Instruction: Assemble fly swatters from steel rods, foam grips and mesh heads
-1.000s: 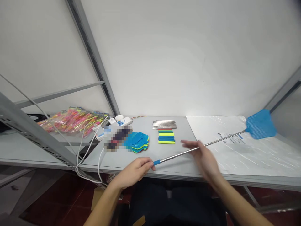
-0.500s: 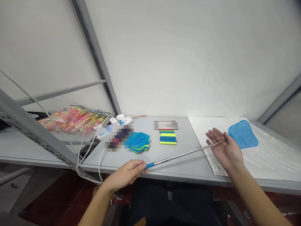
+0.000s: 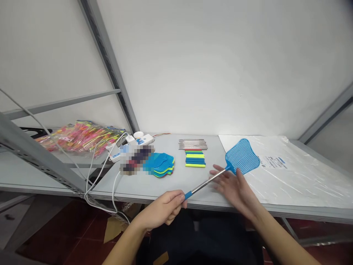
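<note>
A grey shelf top (image 3: 156,186) carries a row of coloured tubes (image 3: 195,160) – red, blue and yellow among them – laid side by side. Just behind the tubes lie thin metal rods (image 3: 192,144). Left of the tubes sits a stack of mesh heads (image 3: 162,162), blue uppermost; farther left of them, a white power strip (image 3: 145,140). Well left of the tubes lie bagged bright pieces (image 3: 82,138); to their right, a white printed sheet (image 3: 298,184) spreads flat.
</note>
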A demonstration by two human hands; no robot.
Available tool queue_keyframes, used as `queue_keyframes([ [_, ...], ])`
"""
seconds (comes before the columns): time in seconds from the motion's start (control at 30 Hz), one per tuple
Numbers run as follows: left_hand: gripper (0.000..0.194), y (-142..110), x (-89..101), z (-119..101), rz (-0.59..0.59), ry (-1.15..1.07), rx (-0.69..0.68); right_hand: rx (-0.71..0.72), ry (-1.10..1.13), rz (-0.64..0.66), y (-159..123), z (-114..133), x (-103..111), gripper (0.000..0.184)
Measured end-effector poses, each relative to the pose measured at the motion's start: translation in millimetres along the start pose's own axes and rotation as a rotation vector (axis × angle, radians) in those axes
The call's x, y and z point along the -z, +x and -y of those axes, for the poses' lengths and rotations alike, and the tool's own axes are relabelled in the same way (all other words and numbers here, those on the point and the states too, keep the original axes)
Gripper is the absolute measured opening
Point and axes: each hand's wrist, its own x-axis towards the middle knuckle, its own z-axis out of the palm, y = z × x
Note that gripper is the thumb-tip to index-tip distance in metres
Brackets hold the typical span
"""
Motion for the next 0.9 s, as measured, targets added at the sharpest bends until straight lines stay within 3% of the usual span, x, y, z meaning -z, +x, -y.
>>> queue_keyframes([
  [0.17,0.038,-0.4,3.5,2.9,0.019,-0.036,0.029,0.296,-0.011,-0.413,8.1,26.7,10.7,0.035],
  [0.27,0.038,0.5,-3.1,2.3,-0.014,0.014,-0.012,0.391,-0.11,-0.444,2.9,29.1,1.1,0.037],
  [0.37,0.038,2.6,-14.2,-0.9,-0.042,0.069,-0.059,0.425,-0.214,-0.446,-5.2,16.2,-11.1,0.038],
  [0.57,0.04,-0.2,-17.9,-11.2,-0.099,0.178,-0.062,0.42,-0.276,-0.387,-9.5,-4.7,-23.5,0.034],
  [0.73,0.037,1.9,-13.2,-8.5,-0.039,-0.044,0.008,0.196,-0.163,-0.14,-9.4,-3.5,-23.6,0.03],
  [0.83,0.036,23.6,-31.8,-4.0,-0.066,-0.236,-0.021,0.048,-0.263,0.024,-10.1,-9.1,-24.7,0.03],
  [0.9,0.036,46.3,-51.1,-3.5,-0.116,-0.35,-0.084,0.026,-0.392,0.082,-9.6,-14.4,-26.4,0.037],
])
